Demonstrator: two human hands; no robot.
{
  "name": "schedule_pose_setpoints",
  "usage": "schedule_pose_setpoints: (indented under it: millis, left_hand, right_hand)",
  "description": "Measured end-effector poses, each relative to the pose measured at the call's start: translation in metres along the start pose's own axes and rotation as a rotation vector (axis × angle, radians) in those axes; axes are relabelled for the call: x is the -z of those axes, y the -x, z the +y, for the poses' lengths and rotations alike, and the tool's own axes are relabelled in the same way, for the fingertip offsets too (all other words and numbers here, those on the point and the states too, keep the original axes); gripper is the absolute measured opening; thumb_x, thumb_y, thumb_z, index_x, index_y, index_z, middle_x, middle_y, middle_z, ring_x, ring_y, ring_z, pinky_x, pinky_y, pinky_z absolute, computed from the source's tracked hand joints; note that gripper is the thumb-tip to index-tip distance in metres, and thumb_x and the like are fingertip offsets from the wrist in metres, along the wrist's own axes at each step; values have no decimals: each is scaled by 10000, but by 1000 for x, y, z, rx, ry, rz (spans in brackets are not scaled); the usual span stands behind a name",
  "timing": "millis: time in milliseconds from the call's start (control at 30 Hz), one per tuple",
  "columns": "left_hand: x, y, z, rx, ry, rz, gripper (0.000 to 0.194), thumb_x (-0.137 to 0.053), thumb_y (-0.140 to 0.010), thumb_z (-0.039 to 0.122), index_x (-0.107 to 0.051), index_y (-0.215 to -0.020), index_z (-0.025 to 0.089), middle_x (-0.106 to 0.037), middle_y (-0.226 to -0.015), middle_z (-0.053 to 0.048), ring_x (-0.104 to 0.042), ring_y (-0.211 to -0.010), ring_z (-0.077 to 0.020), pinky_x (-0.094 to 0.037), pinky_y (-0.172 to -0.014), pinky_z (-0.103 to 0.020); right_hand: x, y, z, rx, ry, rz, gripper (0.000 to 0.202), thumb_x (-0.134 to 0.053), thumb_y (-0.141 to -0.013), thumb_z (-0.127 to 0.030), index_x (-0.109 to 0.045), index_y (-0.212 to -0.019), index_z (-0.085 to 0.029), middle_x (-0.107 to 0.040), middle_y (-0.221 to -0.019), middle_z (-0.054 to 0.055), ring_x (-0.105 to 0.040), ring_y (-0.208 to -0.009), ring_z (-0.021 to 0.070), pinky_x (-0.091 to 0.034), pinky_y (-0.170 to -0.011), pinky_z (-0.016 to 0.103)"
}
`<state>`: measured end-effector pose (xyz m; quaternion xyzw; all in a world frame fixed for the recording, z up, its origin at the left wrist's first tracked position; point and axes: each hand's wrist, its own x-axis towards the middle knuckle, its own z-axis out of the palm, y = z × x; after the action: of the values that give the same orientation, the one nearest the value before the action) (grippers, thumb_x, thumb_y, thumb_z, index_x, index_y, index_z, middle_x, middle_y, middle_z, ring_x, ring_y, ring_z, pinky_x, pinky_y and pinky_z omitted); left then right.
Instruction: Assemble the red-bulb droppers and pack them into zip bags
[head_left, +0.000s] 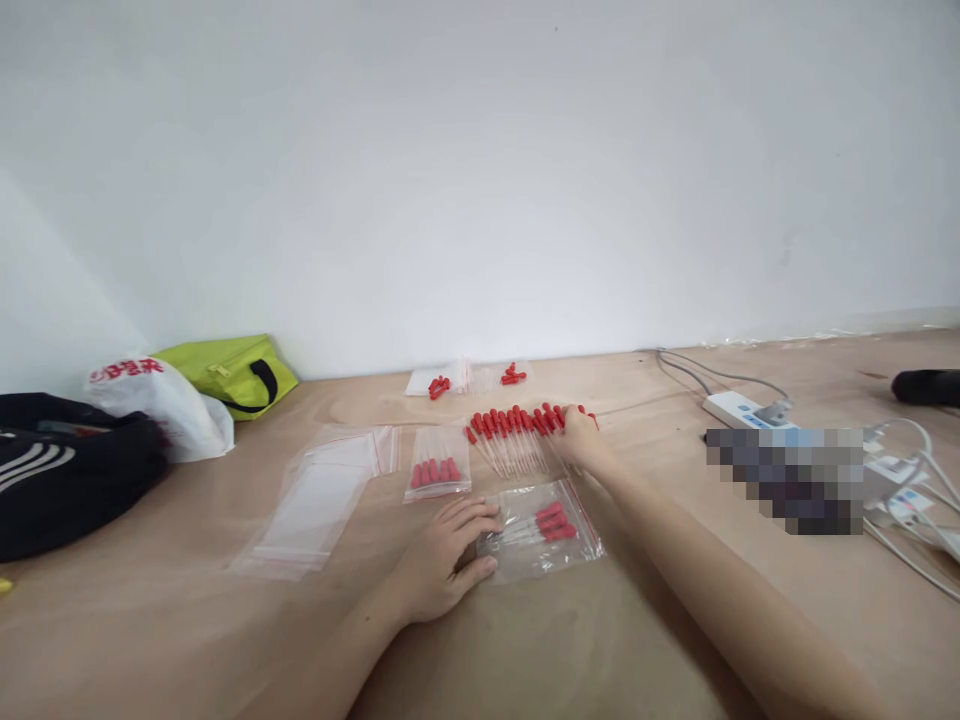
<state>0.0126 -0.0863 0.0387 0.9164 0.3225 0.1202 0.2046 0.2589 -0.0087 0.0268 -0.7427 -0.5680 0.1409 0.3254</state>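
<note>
Droppers with red rubber bulbs and clear stems (pixel 517 440) lie side by side in a row on the table. At the row's right end, my right hand (pixel 579 435) is closed on a dropper among the red bulbs; its fingertips are partly hidden. Nearer to me is a clear zip bag (pixel 525 568) with several droppers inside, their bulbs to the right. My left hand (pixel 454 560) rests at this bag's left edge, fingers stretched out and thumb apart. Just beyond it lies another zip bag (pixel 439 450) of droppers, bulbs towards me.
Flat zip bags (pixel 307 510) lie to the left. Loose red bulbs (pixel 439 386) on plastic bags are near the wall. Farther left are a black bag (pixel 67 480), a white plastic bag (pixel 172 410) and a lime-green bag (pixel 232 365). A power strip (pixel 731 408) with cables is right.
</note>
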Motion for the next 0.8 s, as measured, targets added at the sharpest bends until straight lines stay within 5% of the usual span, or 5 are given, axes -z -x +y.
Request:
schedule_pose_setpoints:
  millis: [167,333,533,800]
  left_hand:
    - [2,0,3,1,10,11,206,-504,-817,275,-542,-1012,220,-518,-1220,-48,-406,-1170,-214,-287,-1002,-424]
    - [0,0,0,-2,9,22,202,-494,-820,282,-548,-1010,236,-518,-1219,-40,-411,-1167,-218,-279,-1005,-433]
    - [1,0,1,7,15,16,196,-485,-827,285,-561,-1001,238,-516,-1223,-39,-405,-1171,-215,-278,-1007,-432]
    - [3,0,2,6,20,7,195,-484,-830,297,-572,-996,244,-509,-1230,-38,-415,-1162,-219,-281,-1005,-438]
  right_hand:
    - [21,25,25,74,-340,-23,518,-467,-701,-156,-332,-1200,-140,-517,-604,-41,-548,-555,137,-420,-525,228]
    - [18,64,47,-69,-830,79,727,-541,-655,-317,-157,-1264,-214,-424,-596,-107,-478,-400,98,-378,-359,200]
    - [6,78,39,-143,-960,142,675,-613,-627,-396,-205,-1140,-234,-481,-629,-96,-547,-448,113,-474,-426,237]
    - [5,85,30,-139,-1108,7,421,-601,-661,-496,-334,-861,-240,-553,-623,-62,-585,-502,132,-506,-488,278]
